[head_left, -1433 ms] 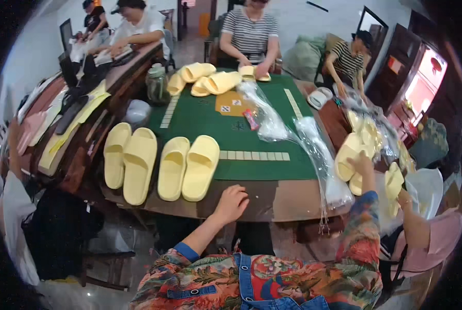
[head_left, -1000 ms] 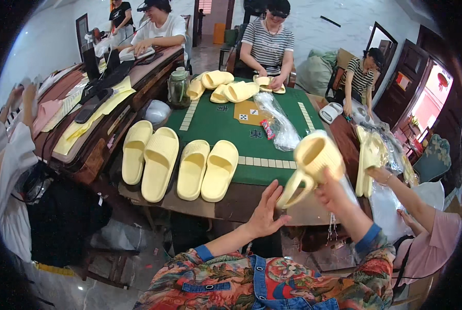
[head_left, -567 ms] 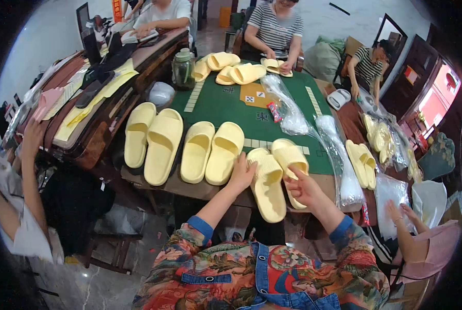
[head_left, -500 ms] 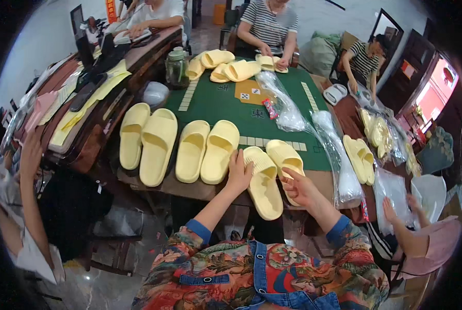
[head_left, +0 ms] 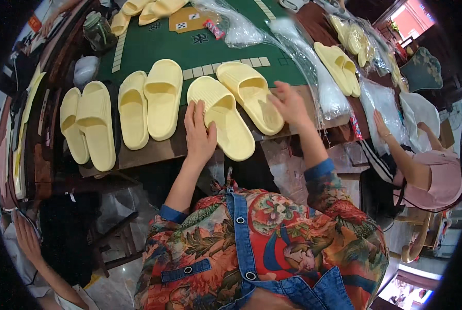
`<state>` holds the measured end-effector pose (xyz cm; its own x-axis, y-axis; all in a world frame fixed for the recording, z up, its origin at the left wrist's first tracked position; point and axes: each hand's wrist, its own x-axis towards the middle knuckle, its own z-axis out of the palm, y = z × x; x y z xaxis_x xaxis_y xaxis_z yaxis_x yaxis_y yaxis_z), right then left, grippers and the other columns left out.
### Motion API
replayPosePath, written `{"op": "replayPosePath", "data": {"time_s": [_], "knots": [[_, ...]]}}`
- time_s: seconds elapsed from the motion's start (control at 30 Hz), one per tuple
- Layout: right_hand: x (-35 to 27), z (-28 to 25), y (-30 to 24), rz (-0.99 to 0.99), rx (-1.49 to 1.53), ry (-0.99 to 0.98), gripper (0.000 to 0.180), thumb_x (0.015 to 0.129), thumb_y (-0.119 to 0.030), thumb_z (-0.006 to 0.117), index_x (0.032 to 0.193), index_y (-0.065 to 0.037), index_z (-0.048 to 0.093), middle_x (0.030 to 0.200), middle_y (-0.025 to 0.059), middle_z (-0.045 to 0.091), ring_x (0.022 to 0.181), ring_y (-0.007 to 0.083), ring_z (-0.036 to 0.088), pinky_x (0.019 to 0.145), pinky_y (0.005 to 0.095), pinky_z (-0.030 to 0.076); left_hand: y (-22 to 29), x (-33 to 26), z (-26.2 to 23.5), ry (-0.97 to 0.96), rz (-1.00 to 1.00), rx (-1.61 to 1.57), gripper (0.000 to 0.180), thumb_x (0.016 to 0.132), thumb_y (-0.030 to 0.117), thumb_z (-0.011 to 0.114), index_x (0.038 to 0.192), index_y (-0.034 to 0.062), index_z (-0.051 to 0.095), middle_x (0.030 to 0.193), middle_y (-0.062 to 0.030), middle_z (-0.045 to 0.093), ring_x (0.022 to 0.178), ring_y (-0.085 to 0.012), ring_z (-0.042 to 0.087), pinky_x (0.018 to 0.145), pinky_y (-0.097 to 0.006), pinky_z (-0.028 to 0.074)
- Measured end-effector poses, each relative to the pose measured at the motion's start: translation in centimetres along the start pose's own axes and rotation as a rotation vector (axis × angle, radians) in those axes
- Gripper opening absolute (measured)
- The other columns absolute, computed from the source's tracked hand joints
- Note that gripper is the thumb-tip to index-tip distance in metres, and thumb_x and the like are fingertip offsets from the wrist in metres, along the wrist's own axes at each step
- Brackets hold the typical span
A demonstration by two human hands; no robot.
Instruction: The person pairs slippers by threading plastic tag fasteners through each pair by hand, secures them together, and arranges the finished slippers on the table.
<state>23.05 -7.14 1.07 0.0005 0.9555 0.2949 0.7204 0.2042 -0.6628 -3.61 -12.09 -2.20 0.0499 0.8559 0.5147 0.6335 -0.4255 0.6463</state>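
Slippers (head_left: 232, 126) slant heels-right between left grip (head_left: 200, 137) touching one (can't tell if pinching) and right grip (head_left: 293, 107), loosely spread, alongside.

Even, moderately bright indoor light falls across the worktop (head_left: 161, 151), leaving soft shading inside the yellow slippers (head_left: 236, 137) and deeper gloom below the front edge. Glare flecks the clear plastic bag (head_left: 324, 85); the doorway (head_left: 417, 19) at upper right glows pinkish. The right hand (head_left: 294, 107) looks slightly blurred. Fisheye distortion bends straight edges toward a black rim, where detail softens.
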Motion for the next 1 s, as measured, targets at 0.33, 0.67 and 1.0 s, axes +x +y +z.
{"op": "replayPosePath", "data": {"time_s": [0.33,0.67,1.0], "knots": [[-2.3,0.3,-4.2,-0.023,0.056,0.050,0.028,0.080,-0.018,0.064,0.100,0.001,0.059,0.087,0.0117,0.062,0.071,0.0182,0.061,0.062,0.0291,0.049,-0.8,2.3,-4.4,-0.148,-0.100,-0.119,0.053,0.076,0.006,0.056,0.126,0.0028,0.038,0.130,-0.0194,0.034,0.120,-0.0339,0.035,0.100,-0.038,0.032],[-1.1,2.9,-7.7,-0.253,-0.180,-0.249,0.016,0.077,-0.022,0.063,0.085,-0.008,0.064,0.077,0.0100,0.062,0.069,0.0260,0.059,0.061,0.0356,0.047,-3.2,7.6,-2.9,-0.105,-0.140,-0.091,0.025,0.088,0.010,0.043,0.109,-0.0005,0.053,0.108,-0.0190,0.055,0.101,-0.0323,0.052,0.085,-0.037,0.042],[-1.7,3.3,-9.1,-0.257,-0.250,-0.274,0.019,0.077,-0.028,0.062,0.078,-0.009,0.062,0.074,0.0099,0.061,0.071,0.0284,0.060,0.062,0.0378,0.047,-5.0,12.4,-3.1,-0.358,-0.077,0.281,0.022,0.089,0.017,0.044,0.096,0.0018,0.058,0.093,-0.0181,0.062,0.088,-0.0338,0.058,0.076,-0.038,0.046]]}}
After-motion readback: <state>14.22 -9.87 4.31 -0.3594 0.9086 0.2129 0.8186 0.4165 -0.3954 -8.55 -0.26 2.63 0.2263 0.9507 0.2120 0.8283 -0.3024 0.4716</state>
